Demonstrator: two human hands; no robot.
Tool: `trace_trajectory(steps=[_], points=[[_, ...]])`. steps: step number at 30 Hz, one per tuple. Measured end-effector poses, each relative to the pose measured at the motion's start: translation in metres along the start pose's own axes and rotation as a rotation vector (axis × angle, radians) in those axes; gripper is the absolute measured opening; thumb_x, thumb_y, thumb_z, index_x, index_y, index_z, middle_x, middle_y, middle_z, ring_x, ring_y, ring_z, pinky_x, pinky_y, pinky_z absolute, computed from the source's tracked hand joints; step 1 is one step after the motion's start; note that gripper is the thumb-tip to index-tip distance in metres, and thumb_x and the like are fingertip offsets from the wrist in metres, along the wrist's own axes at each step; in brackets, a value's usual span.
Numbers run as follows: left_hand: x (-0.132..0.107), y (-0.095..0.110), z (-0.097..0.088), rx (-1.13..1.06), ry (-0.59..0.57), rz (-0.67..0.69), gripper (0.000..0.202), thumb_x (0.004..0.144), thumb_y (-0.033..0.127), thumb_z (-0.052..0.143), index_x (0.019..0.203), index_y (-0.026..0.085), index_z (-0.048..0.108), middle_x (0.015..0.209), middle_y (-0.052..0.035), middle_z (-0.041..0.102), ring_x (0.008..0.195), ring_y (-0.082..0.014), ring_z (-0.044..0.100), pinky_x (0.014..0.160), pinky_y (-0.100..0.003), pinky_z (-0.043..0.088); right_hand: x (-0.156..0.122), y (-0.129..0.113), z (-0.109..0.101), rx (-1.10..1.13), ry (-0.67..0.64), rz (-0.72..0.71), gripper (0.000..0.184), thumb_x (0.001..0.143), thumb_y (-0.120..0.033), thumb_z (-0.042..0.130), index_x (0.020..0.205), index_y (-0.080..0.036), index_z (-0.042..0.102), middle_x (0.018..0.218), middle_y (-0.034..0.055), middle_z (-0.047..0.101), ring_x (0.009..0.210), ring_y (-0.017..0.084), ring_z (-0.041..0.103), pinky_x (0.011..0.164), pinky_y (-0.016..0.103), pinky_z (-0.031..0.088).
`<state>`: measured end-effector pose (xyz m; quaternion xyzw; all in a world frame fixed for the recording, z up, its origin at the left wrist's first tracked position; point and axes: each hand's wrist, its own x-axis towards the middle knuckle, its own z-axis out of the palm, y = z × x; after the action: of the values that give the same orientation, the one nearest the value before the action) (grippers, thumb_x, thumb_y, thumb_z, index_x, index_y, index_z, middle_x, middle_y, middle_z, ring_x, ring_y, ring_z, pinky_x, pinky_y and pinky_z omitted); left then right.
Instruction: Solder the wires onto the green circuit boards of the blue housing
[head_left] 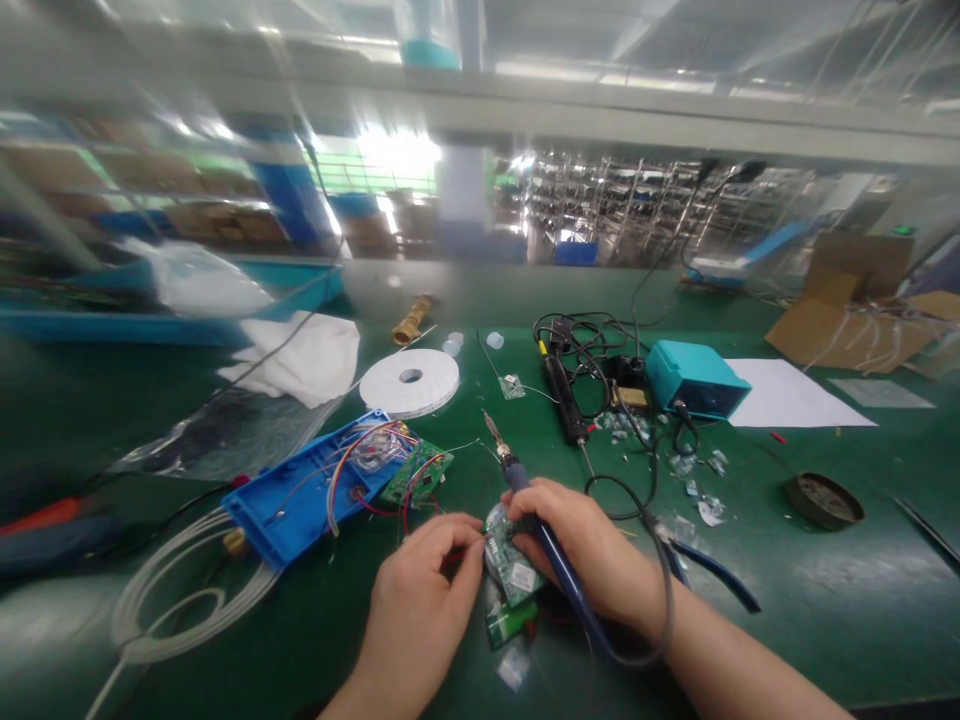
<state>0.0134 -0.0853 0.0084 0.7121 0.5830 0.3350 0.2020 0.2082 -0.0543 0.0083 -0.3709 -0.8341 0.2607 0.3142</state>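
1. Gripping a blue-handled soldering iron (559,560), the right hand (589,550) is closing firmly around its slim, glossy handle, while the thin metal tip (489,425) is pointing up the table, clear of the work.
2. The left hand (424,605) is pinching the near edge of a green circuit board (510,565) between thumb and fingers; any fine wire caught there is too small to tell.
3. That board is sitting between both hands, directly under the right hand's fingers, with a white label on its face.
4. A smaller green board (491,625) is lying just below it, beside a scrap of clear plastic (514,668).
5. An opened blue plastic housing (300,495) is resting left of the hands, its red, yellow and white wires running to another circuit board (416,472).
6. A coil of white tubing (187,605) is curling near the left edge of the green table (810,640).
7. Toward the far edge, a white tape roll (409,382) and a teal soldering station (697,380) are sitting among black cords (577,335).
8. Blue-handled pliers (712,570) are lying to the right of the right hand.
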Motion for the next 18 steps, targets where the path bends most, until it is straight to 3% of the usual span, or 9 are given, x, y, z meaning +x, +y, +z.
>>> trace_trajectory(steps=[4,7,11,15,18], points=[[0.0,-0.002,0.003,0.05,0.055,0.012,0.014,0.08,0.025,0.055,0.068,0.021,0.061,0.094,-0.0008,0.068,0.086,-0.017,0.064,0.077,-0.028,0.052,0.001,0.003,0.001,0.039,0.027,0.003,0.023,0.082,-0.013,0.058,0.101,-0.023,0.054,0.105,0.0045,0.062,0.097,0.018,0.058,0.085,0.03,0.046],[0.0,-0.004,0.006,0.083,0.1,0.042,0.014,0.08,0.025,0.055,0.068,0.021,0.061,0.092,-0.0019,0.069,0.085,-0.0177,0.065,0.076,-0.029,0.052,-0.001,0.003,-0.003,0.055,0.129,-0.008,0.025,0.082,-0.018,0.061,0.106,-0.024,0.056,0.107,0.0042,0.064,0.098,0.018,0.059,0.085,0.03,0.047],[-0.001,-0.007,0.009,0.093,0.115,0.074,0.012,0.08,0.027,0.056,0.071,0.023,0.063,0.088,0.0,0.07,0.081,-0.0167,0.065,0.074,-0.028,0.053,-0.012,-0.001,-0.016,0.14,0.303,-0.03,0.027,0.082,-0.023,0.064,0.109,-0.027,0.061,0.094,0.0011,0.07,0.086,0.017,0.065,0.077,0.028,0.05],[-0.001,-0.01,0.01,0.103,0.129,0.063,0.01,0.08,0.026,0.058,0.072,0.023,0.064,0.089,0.0011,0.07,0.081,-0.0157,0.065,0.073,-0.027,0.053,-0.024,0.001,-0.026,0.409,0.453,0.161,0.024,0.09,-0.028,0.053,0.112,-0.028,0.062,0.072,-0.0003,0.07,0.066,0.016,0.065,0.068,0.031,0.05],[-0.001,-0.012,0.011,0.116,0.149,0.078,0.011,0.08,0.026,0.057,0.072,0.023,0.064,0.087,0.0009,0.07,0.079,-0.0156,0.065,0.071,-0.027,0.053,-0.027,0.009,-0.025,0.67,0.495,0.3,0.023,0.086,-0.036,0.055,0.102,-0.022,0.065,0.06,0.0002,0.065,0.054,0.015,0.059,0.055,0.029,0.046]])
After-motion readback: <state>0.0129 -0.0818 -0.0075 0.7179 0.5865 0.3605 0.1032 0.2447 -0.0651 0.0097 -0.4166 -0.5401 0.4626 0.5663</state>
